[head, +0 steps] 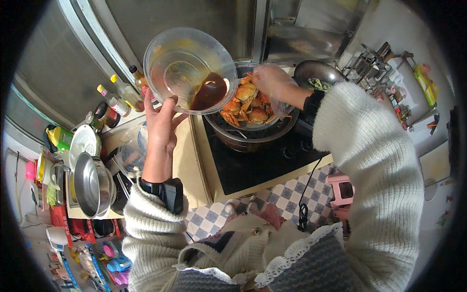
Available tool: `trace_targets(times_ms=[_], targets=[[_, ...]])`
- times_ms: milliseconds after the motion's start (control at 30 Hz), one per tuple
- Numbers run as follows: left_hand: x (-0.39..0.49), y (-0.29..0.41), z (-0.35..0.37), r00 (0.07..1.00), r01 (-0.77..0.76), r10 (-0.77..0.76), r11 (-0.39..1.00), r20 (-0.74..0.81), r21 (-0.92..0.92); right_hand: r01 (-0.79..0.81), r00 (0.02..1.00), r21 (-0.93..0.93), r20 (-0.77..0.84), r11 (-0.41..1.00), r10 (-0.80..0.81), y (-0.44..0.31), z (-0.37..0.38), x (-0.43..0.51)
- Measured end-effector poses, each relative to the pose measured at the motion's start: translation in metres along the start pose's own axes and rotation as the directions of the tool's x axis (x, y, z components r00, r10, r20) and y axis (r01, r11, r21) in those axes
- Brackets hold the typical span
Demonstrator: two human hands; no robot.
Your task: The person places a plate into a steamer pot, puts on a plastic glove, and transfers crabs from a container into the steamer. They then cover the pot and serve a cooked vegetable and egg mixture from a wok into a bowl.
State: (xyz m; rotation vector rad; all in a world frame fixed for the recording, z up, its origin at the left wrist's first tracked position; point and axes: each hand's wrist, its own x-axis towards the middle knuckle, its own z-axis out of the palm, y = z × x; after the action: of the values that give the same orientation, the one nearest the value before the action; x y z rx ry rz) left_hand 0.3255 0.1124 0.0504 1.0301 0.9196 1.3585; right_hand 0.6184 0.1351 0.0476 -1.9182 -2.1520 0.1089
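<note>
My left hand (162, 120) grips the rim of a clear plastic bowl (175, 51), raised and tilted, with dark brown sauce (211, 92) pooled at its lower right. Cooked orange crabs (255, 104) lie heaped on a plate inside a large metal pot (233, 140) on the black stovetop. Over the right side of the crabs is my right hand (271, 82), in a clear plastic glove; its fingertips are blurred, and whether they hold a crab cannot be made out.
A wok (321, 71) with green food stands behind my right forearm. Sauce bottles (118, 104) line the windowsill at the left. Stainless steel bowls (87, 182) sit by the counter's left end, near a clear bowl (129, 155). A black cable (303, 215) hangs before the stove; a pink stool (337, 191) stands at the right.
</note>
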Motion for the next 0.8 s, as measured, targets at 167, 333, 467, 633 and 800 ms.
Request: trace_targets(times_ms=[167, 333, 467, 633, 800], targets=[[0.006, -0.003, 0.007, 1.000, -0.013, 0.012, 1.000, 0.005, 0.021, 0.281, 0.953, 0.020, 0.113, 0.959, -0.282, -0.008, 0.006, -0.019], [0.008, -0.003, 0.010, 1.000, -0.016, 0.015, 0.998, 0.010, 0.068, 0.358, 0.920, -0.083, 0.203, 0.930, -0.336, 0.001, 0.004, -0.023], [0.008, -0.001, 0.014, 1.000, -0.018, 0.018, 0.995, -0.002, 0.098, 0.411, 0.896, -0.098, 0.225, 0.906, -0.382, 0.007, 0.010, -0.019], [0.009, 0.001, 0.019, 0.999, -0.037, 0.038, 0.985, -0.005, 0.171, 0.441, 0.880, -0.053, 0.221, 0.896, -0.420, 0.014, 0.013, -0.018], [0.017, -0.003, 0.026, 0.989, -0.146, 0.149, 0.942, 0.014, 0.301, 0.194, 0.933, 0.042, 0.301, 0.980, -0.198, 0.014, 0.010, -0.016]])
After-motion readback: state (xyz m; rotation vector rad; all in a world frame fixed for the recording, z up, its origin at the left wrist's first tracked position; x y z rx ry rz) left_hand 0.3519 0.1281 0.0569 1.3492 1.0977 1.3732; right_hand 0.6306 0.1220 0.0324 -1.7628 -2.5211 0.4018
